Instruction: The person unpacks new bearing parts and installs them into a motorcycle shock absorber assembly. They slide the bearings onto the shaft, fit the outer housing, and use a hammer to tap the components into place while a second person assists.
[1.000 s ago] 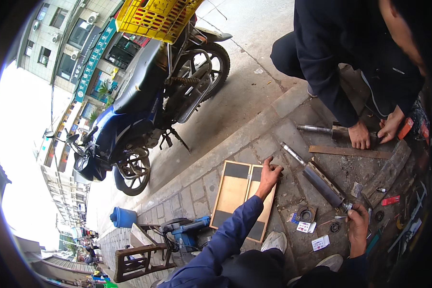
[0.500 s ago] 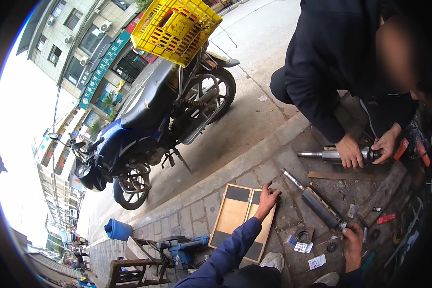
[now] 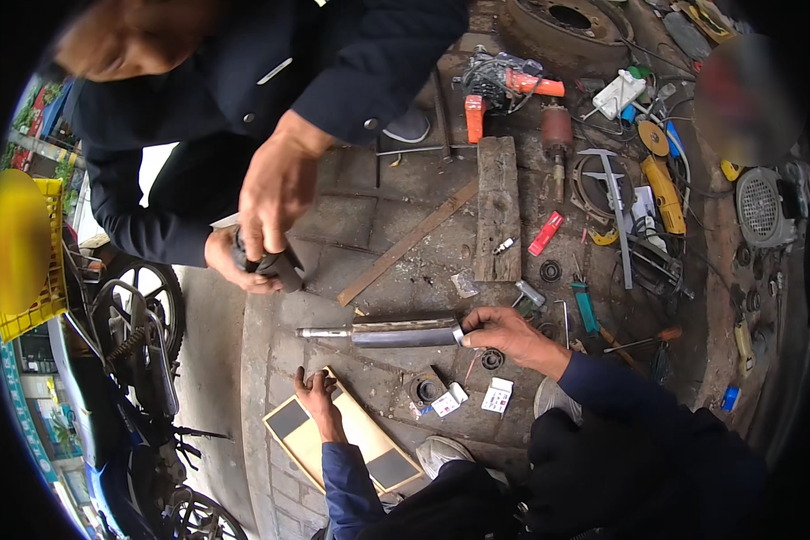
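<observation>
So the right hand [image 3: 504, 331] is wrapped around the right end of a long metal shaft [image 3: 396, 333], fingers curled over it; the shaft lies flat on the stone pavement [image 3: 396, 225], running left to right, with its thinner chrome tip pointing left; the left hand [image 3: 317, 396] is spread flat, palm down, pressing on the near corner of a tan wooden board with dark panels [image 3: 342, 441], which sits on the pavement just below the shaft.

Across from that, another person in a dark jacket is crouched over; both of that person's hands [image 3: 265, 216] are clamped round a small dark cylindrical part [image 3: 274, 264], held up off the ground, well to the left of the shaft.

Loads of stuff lying about; a long wooden strip [image 3: 405, 243] runs diagonally above the shaft, beside a thick wooden block [image 3: 498, 207]; a black round part [image 3: 426, 390] and small white cards [image 3: 497, 396] sit just below the shaft; a red tool [image 3: 545, 233] and a teal-handled tool [image 3: 585, 310] lie further right; a yellow power tool [image 3: 662, 191] is past those; a motorcycle [image 3: 126, 360] with a yellow crate [image 3: 27, 252] stands off to the left.
</observation>
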